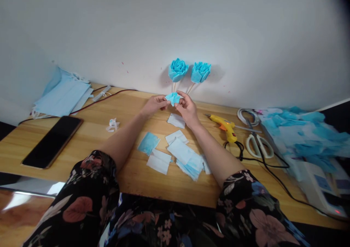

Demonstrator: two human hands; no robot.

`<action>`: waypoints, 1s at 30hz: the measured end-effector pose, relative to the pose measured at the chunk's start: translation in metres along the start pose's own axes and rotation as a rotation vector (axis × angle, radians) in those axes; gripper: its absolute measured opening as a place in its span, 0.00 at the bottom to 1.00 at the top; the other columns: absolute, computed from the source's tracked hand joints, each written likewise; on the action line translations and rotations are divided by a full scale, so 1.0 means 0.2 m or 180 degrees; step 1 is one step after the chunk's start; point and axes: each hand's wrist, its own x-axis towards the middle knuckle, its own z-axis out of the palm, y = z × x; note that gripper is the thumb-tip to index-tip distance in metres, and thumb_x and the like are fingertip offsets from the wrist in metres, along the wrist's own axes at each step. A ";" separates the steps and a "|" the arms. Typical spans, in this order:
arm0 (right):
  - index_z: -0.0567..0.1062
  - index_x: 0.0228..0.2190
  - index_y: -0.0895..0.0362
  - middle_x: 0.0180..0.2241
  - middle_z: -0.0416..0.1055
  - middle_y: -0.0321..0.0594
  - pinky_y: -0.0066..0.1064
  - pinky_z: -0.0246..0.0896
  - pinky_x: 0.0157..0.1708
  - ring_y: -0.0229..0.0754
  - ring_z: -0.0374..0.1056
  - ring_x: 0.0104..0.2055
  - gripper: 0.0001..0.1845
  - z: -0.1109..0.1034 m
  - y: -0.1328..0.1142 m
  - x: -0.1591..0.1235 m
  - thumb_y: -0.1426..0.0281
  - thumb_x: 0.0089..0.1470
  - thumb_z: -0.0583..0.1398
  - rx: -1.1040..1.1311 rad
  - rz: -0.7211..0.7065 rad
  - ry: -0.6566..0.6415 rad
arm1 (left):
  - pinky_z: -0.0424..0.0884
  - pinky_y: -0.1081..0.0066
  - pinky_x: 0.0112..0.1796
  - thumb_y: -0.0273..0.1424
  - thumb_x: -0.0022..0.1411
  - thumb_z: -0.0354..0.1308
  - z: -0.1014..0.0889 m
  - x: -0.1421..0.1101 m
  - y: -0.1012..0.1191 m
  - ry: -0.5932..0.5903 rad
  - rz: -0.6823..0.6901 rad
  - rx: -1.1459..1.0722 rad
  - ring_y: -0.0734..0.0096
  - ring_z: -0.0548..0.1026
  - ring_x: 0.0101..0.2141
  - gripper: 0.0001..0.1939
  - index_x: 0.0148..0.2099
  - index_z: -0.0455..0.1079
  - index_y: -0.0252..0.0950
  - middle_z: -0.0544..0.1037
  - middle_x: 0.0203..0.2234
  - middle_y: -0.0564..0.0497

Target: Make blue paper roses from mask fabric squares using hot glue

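Note:
Between my two hands is a small folded piece of blue mask fabric [172, 98], held up over the table. My left hand [156, 105] pinches its left edge with thumb and fingers. On the other side my right hand [188, 108] grips its right edge, fingers at the top and thumb below. Behind it two blue fabric roses [178, 70] on thin sticks lean at the wall. Cut pieces of the fabric [183, 152], some white side up and some blue, lie on the table between my forearms. One white piece [176, 120] lies just below my right hand.
At right are a yellow glue gun [225, 126], white-handled scissors [259, 146], a wire coil [248, 117], a black cable and a heap of blue pieces [300, 130]. Leftward lie a phone [53, 141], stacked masks [64, 92] and a crumpled white scrap [112, 125].

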 end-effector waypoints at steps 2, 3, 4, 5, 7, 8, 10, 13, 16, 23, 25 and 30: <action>0.72 0.54 0.49 0.30 0.71 0.35 0.37 0.68 0.36 0.41 0.67 0.31 0.29 0.00 0.00 -0.01 0.57 0.51 0.66 0.0119 0.0034 -0.0058 | 0.63 0.73 0.30 0.44 0.50 0.69 0.00 0.00 0.00 -0.0034 0.0001 0.0041 0.77 0.66 0.24 0.19 0.27 0.68 0.35 0.71 0.20 0.54; 0.72 0.54 0.49 0.32 0.72 0.35 0.36 0.68 0.36 0.41 0.68 0.32 0.28 0.00 0.00 -0.01 0.57 0.52 0.65 0.0214 0.0053 -0.0083 | 0.63 0.73 0.30 0.44 0.50 0.69 0.00 0.00 0.00 -0.0052 0.0001 0.0061 0.77 0.66 0.24 0.19 0.27 0.68 0.34 0.71 0.20 0.54; 0.73 0.53 0.49 0.33 0.73 0.36 0.36 0.68 0.36 0.42 0.68 0.34 0.26 -0.01 0.00 -0.02 0.56 0.54 0.64 0.0325 0.0070 -0.0090 | 0.62 0.73 0.30 0.44 0.51 0.69 0.00 0.00 0.00 -0.0067 -0.0004 0.0077 0.77 0.66 0.24 0.19 0.27 0.68 0.34 0.71 0.20 0.54; 0.73 0.53 0.50 0.35 0.74 0.37 0.35 0.69 0.36 0.42 0.69 0.36 0.25 -0.01 0.00 -0.02 0.56 0.55 0.63 0.0430 0.0087 -0.0072 | 0.62 0.73 0.30 0.43 0.51 0.69 0.00 0.00 0.00 -0.0074 -0.0013 0.0082 0.77 0.66 0.24 0.19 0.27 0.68 0.34 0.71 0.20 0.54; 0.74 0.53 0.50 0.36 0.75 0.37 0.35 0.69 0.37 0.42 0.71 0.38 0.25 -0.02 0.00 -0.02 0.55 0.56 0.62 0.0543 0.0122 0.0023 | 0.61 0.73 0.29 0.42 0.50 0.69 -0.01 0.01 0.00 -0.0068 -0.0034 0.0061 0.77 0.66 0.23 0.18 0.28 0.68 0.34 0.71 0.20 0.54; 0.74 0.52 0.50 0.37 0.76 0.38 0.35 0.70 0.38 0.43 0.71 0.40 0.25 -0.02 0.00 -0.01 0.54 0.56 0.62 0.0544 0.0143 0.0072 | 0.61 0.73 0.29 0.42 0.50 0.69 -0.01 0.01 0.00 -0.0072 -0.0043 0.0049 0.77 0.66 0.24 0.18 0.28 0.68 0.34 0.70 0.20 0.55; 0.74 0.52 0.51 0.40 0.77 0.39 0.36 0.70 0.41 0.44 0.72 0.42 0.27 -0.02 0.00 0.00 0.53 0.53 0.64 0.0460 0.0177 0.0109 | 0.61 0.73 0.29 0.42 0.49 0.69 -0.01 0.01 -0.01 -0.0101 -0.0059 0.0037 0.77 0.66 0.24 0.18 0.28 0.68 0.34 0.70 0.20 0.55; 0.73 0.53 0.50 0.45 0.77 0.41 0.38 0.69 0.47 0.46 0.72 0.47 0.31 -0.01 0.00 0.01 0.51 0.51 0.65 0.0338 0.0146 0.0058 | 0.61 0.73 0.29 0.41 0.49 0.70 -0.01 0.01 -0.01 -0.0165 -0.0066 0.0056 0.77 0.66 0.23 0.17 0.26 0.68 0.35 0.71 0.19 0.54; 0.71 0.54 0.50 0.45 0.76 0.41 0.39 0.69 0.50 0.46 0.72 0.48 0.33 0.00 0.01 0.01 0.51 0.49 0.66 0.0389 0.0107 -0.0002 | 0.62 0.73 0.29 0.41 0.49 0.70 -0.01 0.01 -0.01 -0.0226 -0.0059 0.0087 0.77 0.66 0.24 0.17 0.26 0.68 0.35 0.72 0.19 0.53; 0.72 0.53 0.51 0.35 0.74 0.36 0.36 0.69 0.40 0.42 0.70 0.36 0.30 0.01 0.02 0.02 0.57 0.49 0.66 0.0336 0.0163 -0.0013 | 0.62 0.73 0.29 0.43 0.48 0.71 0.00 0.01 -0.01 -0.0296 -0.0068 0.0160 0.77 0.67 0.24 0.19 0.26 0.68 0.34 0.72 0.20 0.54; 0.72 0.51 0.51 0.33 0.73 0.35 0.35 0.68 0.39 0.41 0.69 0.35 0.28 0.00 0.02 0.03 0.59 0.49 0.65 0.0297 0.0137 0.0099 | 0.63 0.73 0.30 0.45 0.48 0.71 0.00 0.01 -0.01 -0.0341 -0.0047 0.0162 0.77 0.68 0.25 0.21 0.27 0.70 0.34 0.73 0.20 0.53; 0.71 0.51 0.52 0.29 0.68 0.32 0.34 0.64 0.38 0.40 0.66 0.33 0.27 -0.03 0.02 0.05 0.62 0.48 0.63 0.0248 0.0042 0.0427 | 0.67 0.73 0.32 0.51 0.49 0.70 0.00 0.01 0.00 -0.0260 -0.0028 -0.0022 0.76 0.71 0.26 0.26 0.36 0.75 0.33 0.77 0.24 0.51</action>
